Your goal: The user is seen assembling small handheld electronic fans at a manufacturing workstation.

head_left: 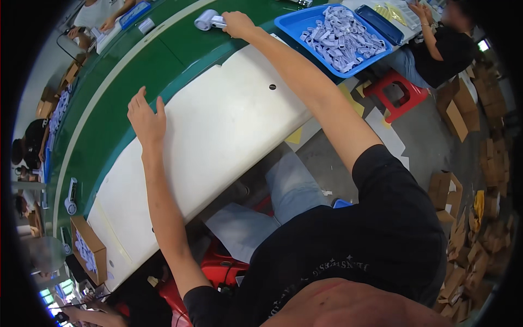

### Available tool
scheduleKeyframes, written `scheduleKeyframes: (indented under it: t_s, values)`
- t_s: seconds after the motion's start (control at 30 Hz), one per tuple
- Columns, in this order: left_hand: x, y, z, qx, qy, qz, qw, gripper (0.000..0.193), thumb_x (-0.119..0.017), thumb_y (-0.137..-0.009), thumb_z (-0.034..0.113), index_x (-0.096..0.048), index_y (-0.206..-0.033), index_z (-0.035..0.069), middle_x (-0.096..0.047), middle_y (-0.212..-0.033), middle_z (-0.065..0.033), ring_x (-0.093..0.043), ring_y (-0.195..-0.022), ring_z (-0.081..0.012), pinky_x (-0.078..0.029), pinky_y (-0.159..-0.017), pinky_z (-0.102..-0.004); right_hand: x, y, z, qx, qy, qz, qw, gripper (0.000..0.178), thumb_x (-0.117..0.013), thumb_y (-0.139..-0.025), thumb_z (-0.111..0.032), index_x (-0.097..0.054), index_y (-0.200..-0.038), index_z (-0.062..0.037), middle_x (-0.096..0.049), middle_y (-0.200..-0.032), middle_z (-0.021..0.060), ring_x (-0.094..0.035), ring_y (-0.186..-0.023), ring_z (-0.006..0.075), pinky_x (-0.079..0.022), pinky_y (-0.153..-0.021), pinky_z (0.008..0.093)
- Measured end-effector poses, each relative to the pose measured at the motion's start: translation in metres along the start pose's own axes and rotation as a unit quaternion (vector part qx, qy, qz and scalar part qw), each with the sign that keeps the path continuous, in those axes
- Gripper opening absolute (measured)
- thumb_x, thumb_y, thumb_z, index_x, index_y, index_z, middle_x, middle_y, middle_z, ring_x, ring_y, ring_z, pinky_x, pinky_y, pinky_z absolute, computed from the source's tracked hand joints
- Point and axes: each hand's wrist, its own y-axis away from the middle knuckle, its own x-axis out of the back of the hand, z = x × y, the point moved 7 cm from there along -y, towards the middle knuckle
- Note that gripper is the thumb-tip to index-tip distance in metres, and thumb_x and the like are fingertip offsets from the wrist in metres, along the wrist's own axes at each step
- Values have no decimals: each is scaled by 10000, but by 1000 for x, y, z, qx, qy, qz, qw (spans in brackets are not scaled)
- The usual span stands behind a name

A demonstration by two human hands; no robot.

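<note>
At the far side, my right hand (238,24) is closed on the handle of a white device with a round drum-like head (206,20). It looks like a small handheld fan, though its exact kind is unclear. The device is over the green conveyor belt (174,46), its head pointing left. My left hand (147,117) has its fingers apart and holds nothing; it is above the belt-side edge of the white worktable (218,109). Beside my right forearm is a blue tray (289,24) heaped with small white plastic parts (343,38).
Another white device (71,196) lies on the belt at left, near a cardboard box (98,248) of white parts. A co-worker (449,43) sits at upper right near a red stool (396,95). Cardboard boxes (457,109) line the right side. Other people work across the belt.
</note>
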Motion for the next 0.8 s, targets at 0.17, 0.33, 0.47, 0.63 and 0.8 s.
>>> scheduleKeyframes:
  t_s: [0.17, 0.33, 0.47, 0.63, 0.8]
  values:
    - [2, 20, -54, 126, 65, -86, 986, 362, -585, -878, 180, -514, -1186, 2, -557, -1142, -135, -499, -1089, -285, -383, -940, -377, 30, 29, -26, -14, 82, -107, 991, 274, -625, -812, -201, -633, -1072, -113, -647, -1042, 124, -610, -968, 325, -495, -810, 426]
    - [-11, 9, -22, 171, 178, -133, 960, 306, -576, -886, 175, -543, -1140, 8, -577, -1106, -139, -535, -1047, -261, -421, -901, -345, 107, 83, 112, -7, 112, -204, 973, 236, -668, -779, -168, -652, -1007, -108, -645, -1046, 117, -599, -995, 287, -485, -840, 393]
    - [-10, 23, -28, 154, 192, -158, 956, 280, -572, -889, 168, -554, -1119, 8, -585, -1093, -139, -552, -1024, -256, -433, -888, -331, 104, 119, 105, 16, 79, -301, 950, 171, -669, -793, -110, -642, -960, -84, -628, -1010, 114, -578, -1006, 270, -461, -861, 366]
    - [-14, 26, -26, 153, 204, -183, 950, 247, -573, -881, 148, -557, -1092, 21, -573, -1083, -120, -534, -1048, -247, -424, -904, -337, 113, 119, 122, 49, 52, -266, 961, 112, -650, -828, -103, -637, -936, -76, -623, -963, 114, -604, -923, 236, -485, -793, 323]
    - [-10, 27, -34, 146, 197, -161, 956, 246, -570, -890, 156, -571, -1090, 15, -591, -1066, -132, -560, -1002, -245, -445, -865, -324, 124, 110, 139, -17, -24, -199, 980, 82, -606, -882, -120, -638, -934, -66, -622, -905, 112, -609, -743, 191, -497, -665, 278]
